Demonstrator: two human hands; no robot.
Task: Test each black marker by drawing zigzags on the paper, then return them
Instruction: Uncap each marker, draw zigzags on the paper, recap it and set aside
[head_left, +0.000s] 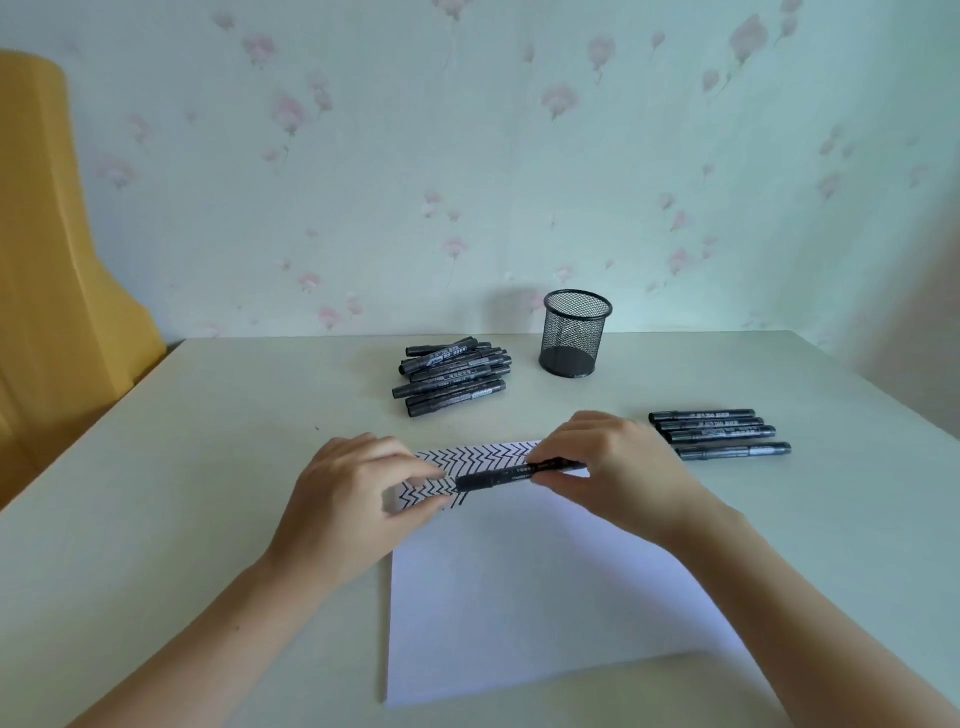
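A white sheet of paper (519, 597) lies on the table with black zigzag rows along its top edge. Above those rows a black marker (501, 476) is held level. My right hand (613, 467) grips its barrel from the right. My left hand (353, 504) pinches its cap end at the left. A heap of several black markers (452, 376) lies behind the paper, and a row of several more markers (719, 434) lies to the right of my right hand.
A black mesh pen cup (575, 332) stands at the back next to the heap, with nothing visible inside. The pale table (208, 467) meets a flowered wall behind. A yellow chair back (57, 291) stands at the left edge.
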